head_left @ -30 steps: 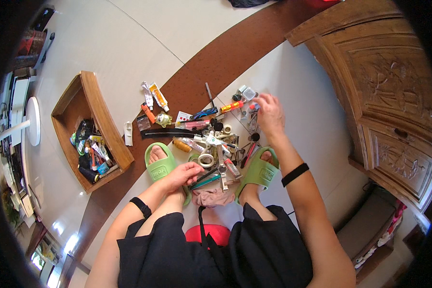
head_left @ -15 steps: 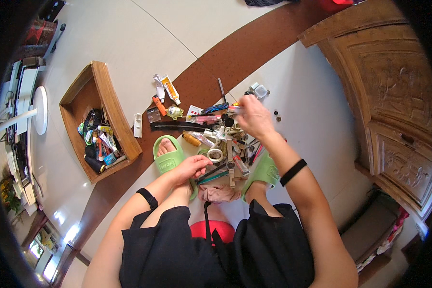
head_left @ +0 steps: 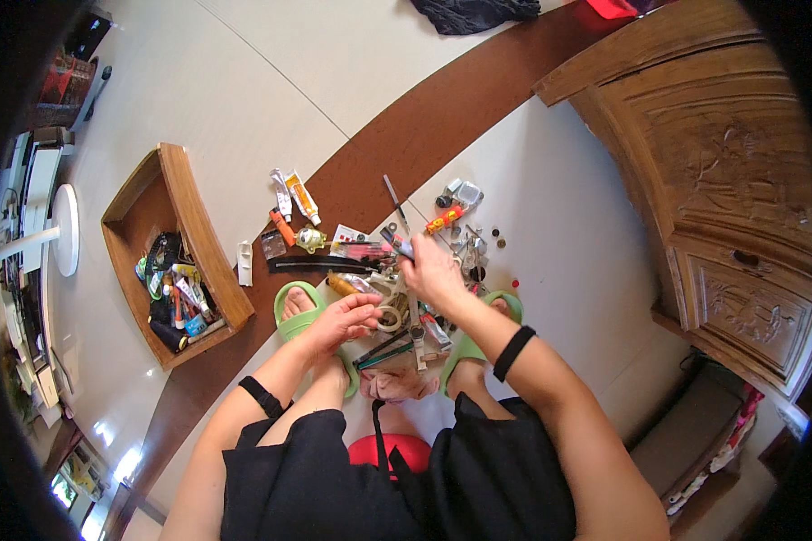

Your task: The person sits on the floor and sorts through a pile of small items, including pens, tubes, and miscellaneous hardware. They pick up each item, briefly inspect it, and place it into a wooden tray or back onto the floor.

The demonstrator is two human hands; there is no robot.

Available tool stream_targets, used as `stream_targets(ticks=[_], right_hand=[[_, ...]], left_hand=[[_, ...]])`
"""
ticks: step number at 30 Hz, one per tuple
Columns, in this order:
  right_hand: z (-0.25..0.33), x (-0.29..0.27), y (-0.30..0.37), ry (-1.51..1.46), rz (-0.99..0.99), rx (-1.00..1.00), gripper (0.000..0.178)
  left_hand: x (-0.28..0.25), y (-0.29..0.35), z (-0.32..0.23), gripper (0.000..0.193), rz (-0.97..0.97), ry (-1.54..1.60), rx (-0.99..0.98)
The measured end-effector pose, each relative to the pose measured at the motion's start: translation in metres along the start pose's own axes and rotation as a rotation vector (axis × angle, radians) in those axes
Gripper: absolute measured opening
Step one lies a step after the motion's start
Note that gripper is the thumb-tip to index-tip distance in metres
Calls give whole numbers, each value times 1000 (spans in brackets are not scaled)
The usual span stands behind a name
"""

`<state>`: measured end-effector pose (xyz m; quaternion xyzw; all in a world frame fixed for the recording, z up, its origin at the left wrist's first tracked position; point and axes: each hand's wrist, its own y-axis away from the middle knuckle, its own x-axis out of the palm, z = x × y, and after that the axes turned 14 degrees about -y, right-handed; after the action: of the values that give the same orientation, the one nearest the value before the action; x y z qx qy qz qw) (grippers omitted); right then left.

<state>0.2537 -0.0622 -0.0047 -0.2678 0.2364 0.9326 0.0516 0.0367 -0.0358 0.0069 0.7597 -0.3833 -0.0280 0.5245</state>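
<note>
My right hand (head_left: pixel 435 273) is closed on a narrow black and blue-grey object (head_left: pixel 396 242) above the far part of the pile; its exact kind is unclear. My left hand (head_left: pixel 345 323) hovers over the near left of the pile, fingers loosely extended and holding nothing visible. Close to its fingertips lie a roll of tape (head_left: pixel 389 318) and an amber-coloured item (head_left: pixel 342 284). A wristwatch (head_left: pixel 418 334) lies between my feet. Past my right hand is an orange-and-yellow item (head_left: pixel 445 219). A black zipped strip (head_left: pixel 320 266) lies left of that hand.
A wooden drawer (head_left: pixel 179 198) holding tubes and small items stands at left. Two tubes (head_left: pixel 302 197), an orange item (head_left: pixel 281 226) and a white piece (head_left: pixel 244 263) lie beside it. My green slippers (head_left: pixel 303 317) flank the pile. A carved wooden cabinet (head_left: pixel 731 171) stands at right.
My right hand has drawn back toward me and now holds the black and blue-grey object. The orange-and-yellow item shows beyond it. My left hand's fingers have loosened. The view has shifted slightly.
</note>
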Motion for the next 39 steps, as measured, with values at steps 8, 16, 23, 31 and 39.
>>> stream_targets(ticks=[8,16,23,31,39], right_hand=[[40,17,36,-375,428,-36,40],[-4,-53,-45,-158,-69,-58,20],[-39,-67,-38,146,-215,-30,24],[-41,-66,0,39,-266,19,17],[-29,-47,-33,154,-164,-136,15]], left_hand=[[18,-3,-14,43,-79,200,55],[9,6,-18,21,-60,319,89],[12,3,-9,19,-16,168,20],[7,2,5,27,-17,178,-18],[11,-1,1,28,38,124,-35]])
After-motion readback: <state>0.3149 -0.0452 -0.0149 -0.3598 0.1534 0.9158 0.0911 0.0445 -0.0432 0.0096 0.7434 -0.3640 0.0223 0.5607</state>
